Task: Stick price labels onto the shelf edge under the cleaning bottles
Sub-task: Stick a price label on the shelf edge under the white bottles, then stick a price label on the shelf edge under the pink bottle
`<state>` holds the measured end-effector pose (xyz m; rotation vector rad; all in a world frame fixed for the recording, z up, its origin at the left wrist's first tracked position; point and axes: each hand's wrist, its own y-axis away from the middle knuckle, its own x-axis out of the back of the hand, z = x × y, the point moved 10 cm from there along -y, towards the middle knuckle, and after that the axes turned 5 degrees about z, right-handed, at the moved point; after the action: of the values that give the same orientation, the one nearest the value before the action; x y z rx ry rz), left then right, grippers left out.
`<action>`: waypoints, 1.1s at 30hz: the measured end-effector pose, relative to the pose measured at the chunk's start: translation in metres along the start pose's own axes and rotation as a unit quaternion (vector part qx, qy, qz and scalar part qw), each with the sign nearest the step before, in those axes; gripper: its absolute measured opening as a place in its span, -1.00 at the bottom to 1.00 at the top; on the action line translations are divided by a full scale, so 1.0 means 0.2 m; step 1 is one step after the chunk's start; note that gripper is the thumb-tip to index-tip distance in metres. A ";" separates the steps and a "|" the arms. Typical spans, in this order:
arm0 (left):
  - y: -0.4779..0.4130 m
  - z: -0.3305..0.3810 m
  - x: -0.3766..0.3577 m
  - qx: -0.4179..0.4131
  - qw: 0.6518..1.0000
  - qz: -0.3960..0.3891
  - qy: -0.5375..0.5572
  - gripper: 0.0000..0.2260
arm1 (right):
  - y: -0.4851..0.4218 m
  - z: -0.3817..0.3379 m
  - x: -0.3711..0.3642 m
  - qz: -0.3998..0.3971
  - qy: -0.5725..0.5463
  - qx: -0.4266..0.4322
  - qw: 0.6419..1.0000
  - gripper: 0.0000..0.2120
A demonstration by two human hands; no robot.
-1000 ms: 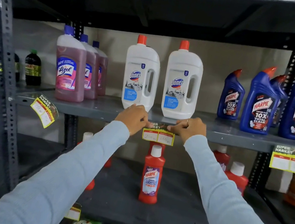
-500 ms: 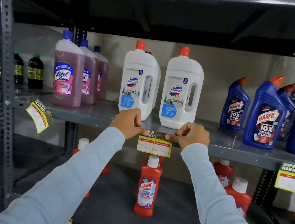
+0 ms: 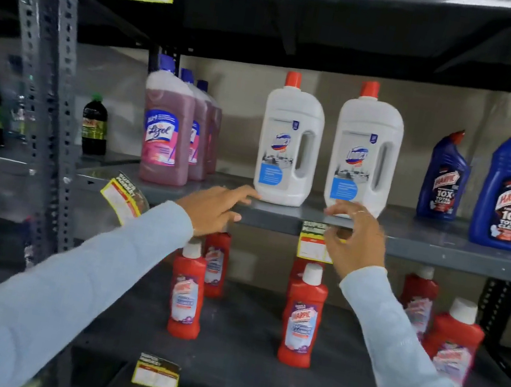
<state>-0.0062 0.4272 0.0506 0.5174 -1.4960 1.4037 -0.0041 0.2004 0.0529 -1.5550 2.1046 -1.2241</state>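
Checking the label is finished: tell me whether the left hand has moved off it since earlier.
Yes. The left hand has slid left along the shelf edge, away from the price label below the white bottles.

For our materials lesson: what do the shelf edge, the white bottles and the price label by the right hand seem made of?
Shelf edge: likely painted metal, matt grey, thin and flat. White bottles: probably plastic, opaque, moulded handles. Price label: seemingly printed paper or card.
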 end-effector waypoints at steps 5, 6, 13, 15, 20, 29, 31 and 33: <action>0.13 -0.55 0.27 0.051 0.970 -0.070 -0.227 -0.58 | 0.20 -0.46 -0.71 -0.102 0.025 0.097 0.990 -0.75; 0.17 -0.67 0.32 0.062 0.959 -0.083 -0.263 -0.57 | 0.22 -0.52 -0.88 -0.130 0.038 0.093 0.986 -0.70; 0.25 -1.07 0.42 0.047 0.946 -0.116 -0.298 -0.73 | 0.23 -0.62 -1.59 -0.170 0.281 0.053 0.943 -0.55; 0.24 -1.07 0.42 0.029 0.952 -0.102 -0.287 -0.76 | 0.22 -0.63 -1.63 -0.150 0.294 0.019 0.944 -0.62; 0.27 -1.10 0.41 0.021 0.966 -0.091 -0.243 -0.80 | 0.17 -0.65 -1.64 -0.140 0.345 -0.018 0.928 -0.67; 0.44 -1.18 0.35 -0.003 0.990 -0.030 -0.136 -0.77 | 0.20 -0.64 -1.57 -0.172 0.308 0.033 0.935 -0.81; 0.47 -1.17 0.25 -0.027 0.984 -0.019 -0.177 -0.75 | 0.23 -0.65 -1.57 -0.154 0.338 0.060 0.927 -0.79; 0.46 -1.18 0.24 -0.035 0.988 0.024 -0.151 -0.76 | 0.20 -0.64 -1.55 -0.136 0.327 0.049 0.934 -0.80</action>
<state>-0.0196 0.6811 0.0102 0.6760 -1.8031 1.3474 0.0114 0.5370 0.0193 -1.5780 2.1681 -2.1578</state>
